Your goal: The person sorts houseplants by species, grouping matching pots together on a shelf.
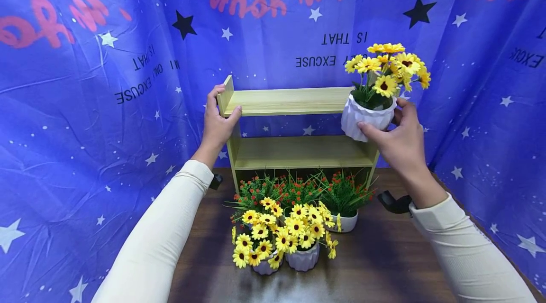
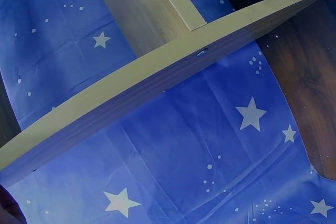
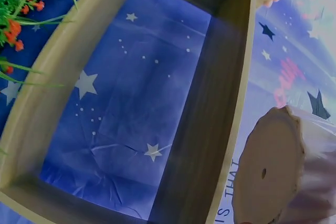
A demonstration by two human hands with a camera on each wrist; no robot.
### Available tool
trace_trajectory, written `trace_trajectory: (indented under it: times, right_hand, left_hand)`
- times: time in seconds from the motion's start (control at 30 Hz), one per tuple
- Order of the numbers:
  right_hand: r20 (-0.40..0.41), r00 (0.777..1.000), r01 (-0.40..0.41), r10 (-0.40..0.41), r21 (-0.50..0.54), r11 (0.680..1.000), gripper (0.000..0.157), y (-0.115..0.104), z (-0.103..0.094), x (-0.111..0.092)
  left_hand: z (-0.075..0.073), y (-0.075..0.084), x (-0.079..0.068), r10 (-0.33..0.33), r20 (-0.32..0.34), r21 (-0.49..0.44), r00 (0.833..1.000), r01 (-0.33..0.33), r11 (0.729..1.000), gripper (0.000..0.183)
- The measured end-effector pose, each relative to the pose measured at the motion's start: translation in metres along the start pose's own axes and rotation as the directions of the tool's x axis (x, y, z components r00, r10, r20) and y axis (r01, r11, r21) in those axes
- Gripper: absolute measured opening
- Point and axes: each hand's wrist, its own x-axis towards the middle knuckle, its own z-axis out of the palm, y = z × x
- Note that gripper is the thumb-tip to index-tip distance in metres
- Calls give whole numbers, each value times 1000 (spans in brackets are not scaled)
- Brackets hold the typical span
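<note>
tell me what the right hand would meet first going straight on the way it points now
The right hand holds a flowerpot, which would lead. Beyond that, the blue curtain looks likeliest, though the pot might catch the top shelf first; depth is unclear.

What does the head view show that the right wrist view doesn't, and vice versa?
Head only: yellow flowers, table, sleeves.

Right wrist only: the underside of the held pot, with a small hole.

Both: that pot, the shelf, red-flowered plants, backdrop, left hand (only fingers in the wrist view).
</note>
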Motion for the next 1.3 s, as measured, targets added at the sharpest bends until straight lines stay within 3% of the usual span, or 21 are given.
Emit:
trace_trajectory:
  times: [0.07, 0.17, 0.4, 0.6, 0.8, 1.03, 1.2, 1.3]
  right_hand:
    - [18, 1000, -17, 17, -2, 1000, 81, -2, 0, 8]
    - [49, 998, -46, 46, -7, 999, 85, -3, 0, 18]
    - [72, 991, -111, 112, -19, 994, 91, -1, 6, 39]
    - [88, 989, -115, 120, -61, 991, 88, -1, 12, 51]
    - [92, 990, -94, 106, -125, 988, 84, -2, 17, 67]
    - [166, 972, -142, 168, -158, 977, 85, -1, 25, 84]
    - [166, 970, -146, 175, -174, 974, 84, 1, 29, 90]
    - [173, 969, -145, 174, -167, 975, 84, 1, 32, 94]
  left_hand:
    - [-1, 11, -3, -14, 8, 4, 1000, 14, 1000, 54]
    - [-1, 11, -4, -22, 9, 3, 1000, 22, 1000, 53]
    - [3, -29, 5, 29, -18, 4, 999, -29, 1000, 57]
    - [-1, -36, 6, 13, -13, 31, 1000, -13, 999, 57]
    - [0, -34, 8, 17, -1, 39, 1000, -17, 999, 56]
    - [2, -35, 9, 50, -34, 17, 998, -49, 999, 56]
    - [3, -3, 2, 11, -26, -5, 1000, -11, 1000, 53]
    - [2, -3, 2, 6, -33, -7, 999, -6, 1000, 54]
